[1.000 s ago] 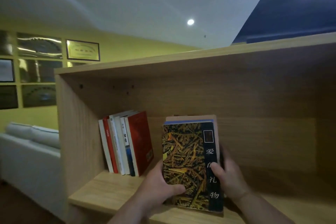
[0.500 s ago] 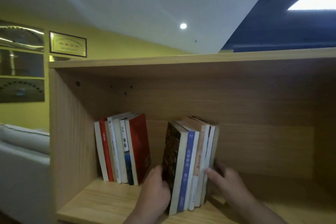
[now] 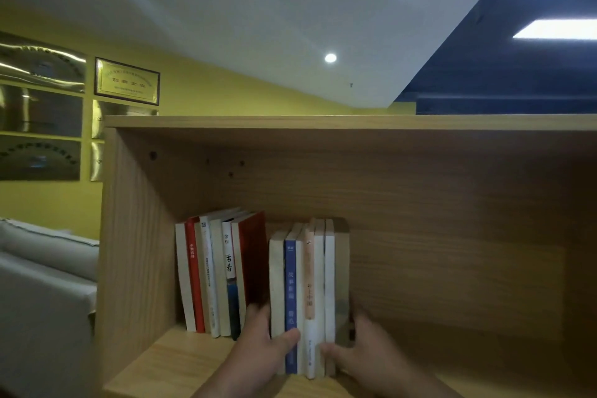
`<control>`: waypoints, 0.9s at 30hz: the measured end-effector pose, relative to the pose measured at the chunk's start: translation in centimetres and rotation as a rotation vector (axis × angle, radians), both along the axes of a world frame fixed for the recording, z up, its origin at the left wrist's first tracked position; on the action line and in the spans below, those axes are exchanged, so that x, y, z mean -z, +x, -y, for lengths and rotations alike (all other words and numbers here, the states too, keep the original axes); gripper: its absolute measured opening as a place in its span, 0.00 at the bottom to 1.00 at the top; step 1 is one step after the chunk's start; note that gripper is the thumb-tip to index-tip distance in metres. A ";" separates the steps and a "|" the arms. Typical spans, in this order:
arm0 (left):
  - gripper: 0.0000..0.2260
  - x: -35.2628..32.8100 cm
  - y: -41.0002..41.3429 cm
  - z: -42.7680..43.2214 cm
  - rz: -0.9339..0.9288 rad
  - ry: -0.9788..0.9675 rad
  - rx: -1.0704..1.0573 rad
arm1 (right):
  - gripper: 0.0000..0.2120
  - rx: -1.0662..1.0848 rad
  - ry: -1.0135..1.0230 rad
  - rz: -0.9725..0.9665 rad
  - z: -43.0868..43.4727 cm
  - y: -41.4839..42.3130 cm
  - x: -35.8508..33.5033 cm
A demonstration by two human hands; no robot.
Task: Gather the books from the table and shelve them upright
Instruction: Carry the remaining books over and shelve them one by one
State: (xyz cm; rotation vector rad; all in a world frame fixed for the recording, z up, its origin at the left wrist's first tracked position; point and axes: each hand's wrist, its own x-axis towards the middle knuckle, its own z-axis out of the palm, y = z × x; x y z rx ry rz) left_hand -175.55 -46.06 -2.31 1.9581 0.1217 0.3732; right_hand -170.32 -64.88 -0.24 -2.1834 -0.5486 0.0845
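Observation:
A bundle of several books (image 3: 308, 284) stands upright on the wooden shelf board (image 3: 168, 362), spines facing me; one spine is blue, the others pale. My left hand (image 3: 261, 349) presses its left side with the thumb across the spines. My right hand (image 3: 361, 349) clamps its right side. To the left, a row of several shelved books (image 3: 219, 275) leans slightly left against the shelf's side wall, with a red cover on its right end. A narrow gap separates the two groups.
The wooden bookcase (image 3: 323, 122) has a top board just above and open shelf room to the right of the bundle. A grey sofa (image 3: 42, 284) sits at the left, and framed plaques (image 3: 127, 81) hang on the yellow wall.
The bundle was turned from cover-facing to spine-facing and set upright on the shelf board. Both hands moved to its sides, and it now stands straighter than half a second ago.

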 end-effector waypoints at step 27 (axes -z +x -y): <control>0.48 1.0 2.9 -7.8 0.233 0.773 -0.409 | 0.57 -0.002 -0.141 0.089 -6.9 4.7 2.7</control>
